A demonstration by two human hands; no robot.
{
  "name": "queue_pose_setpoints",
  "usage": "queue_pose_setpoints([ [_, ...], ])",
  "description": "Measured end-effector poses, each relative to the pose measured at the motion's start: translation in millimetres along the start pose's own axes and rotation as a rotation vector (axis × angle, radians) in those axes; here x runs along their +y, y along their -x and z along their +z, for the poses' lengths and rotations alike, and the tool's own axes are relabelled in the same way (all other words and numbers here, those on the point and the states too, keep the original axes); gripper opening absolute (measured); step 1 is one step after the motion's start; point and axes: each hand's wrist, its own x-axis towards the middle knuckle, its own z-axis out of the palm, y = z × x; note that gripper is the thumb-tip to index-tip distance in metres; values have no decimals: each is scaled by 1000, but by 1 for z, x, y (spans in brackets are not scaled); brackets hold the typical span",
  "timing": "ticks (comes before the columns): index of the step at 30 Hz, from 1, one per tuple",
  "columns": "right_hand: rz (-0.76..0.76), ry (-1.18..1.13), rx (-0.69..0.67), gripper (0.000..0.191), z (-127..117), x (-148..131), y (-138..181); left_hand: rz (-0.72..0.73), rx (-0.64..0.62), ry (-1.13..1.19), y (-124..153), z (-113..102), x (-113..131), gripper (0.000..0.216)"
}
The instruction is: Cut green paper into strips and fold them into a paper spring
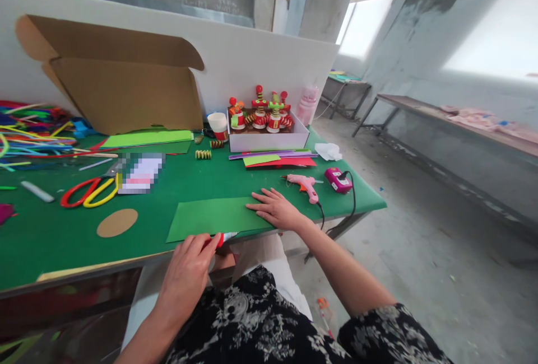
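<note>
A strip of green paper point(214, 217) lies along the front edge of the green-covered table. My right hand point(275, 207) rests flat on its right end, fingers spread. At the paper's near edge, my left hand point(189, 263) is closed around a red utility knife point(220, 240); its pale blade points right, and most of the handle is hidden by my fingers. To the left lie an oval brown cardboard piece point(117, 223) and scissors point(90, 191) with red and yellow handles. A pink glue gun point(303, 185) lies beyond my right hand.
A purple power box point(338, 180) with a black cord sits at the right. Behind stand a white box point(269, 141) of red-and-green figures, a paper cup point(218, 124) and an open cardboard box point(130, 92). Colourful craft sticks point(33, 134) pile up at the far left.
</note>
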Motion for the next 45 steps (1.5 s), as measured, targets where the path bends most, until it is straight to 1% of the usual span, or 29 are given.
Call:
queue_pose_setpoints([
  [5,5,-9,-1,42,0,0,0,0,-4,-8,4,0,-1,46],
  [9,9,-15,-3,41,-1,-1,0,-8,-18,0,-1,0,3,48],
  [14,4,-12,7,41,0,0,0,-14,4,34,-8,2,8,48],
  [24,0,-6,12,42,2,1,-1,-2,-16,57,0,2,4,47],
  [28,0,-6,20,42,3,1,-1,-21,-23,76,-5,2,8,47],
  [33,0,-4,22,42,3,1,-1,-12,12,71,-12,4,14,45],
  [42,9,0,3,42,0,-1,-1,-13,-15,81,-4,2,12,47],
  [45,5,-3,4,42,1,0,-1,-3,-19,68,-5,2,13,46],
])
